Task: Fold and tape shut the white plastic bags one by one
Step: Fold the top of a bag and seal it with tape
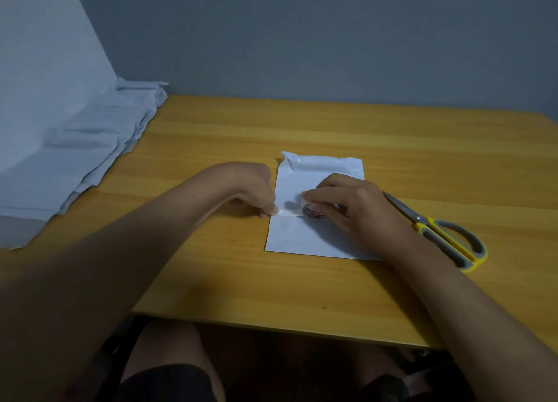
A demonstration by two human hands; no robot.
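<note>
Wooden and yellow-toned, the desk [302, 296] sits against a grey wall, its near edge at 6 o'clock above the person's knees. At its centre lies the white plastic bag [314, 238], folded flat, with a puffy far end toward 12 o'clock. The left hand [256, 190] pinches the free end of the tape strip [287, 212] at the bag's 9 o'clock edge, while the right hand [347, 202] grips the tape roll [314, 212] on the bag's middle. Thin, light and slick, the bag will likely slide or spring open unless pressed along the fold. Yellow-handled scissors [437, 229] lie just beside it at 3 o'clock. Spare white sheets [84, 147] crowd 10 o'clock; open room remains toward 12 and 6.
</note>
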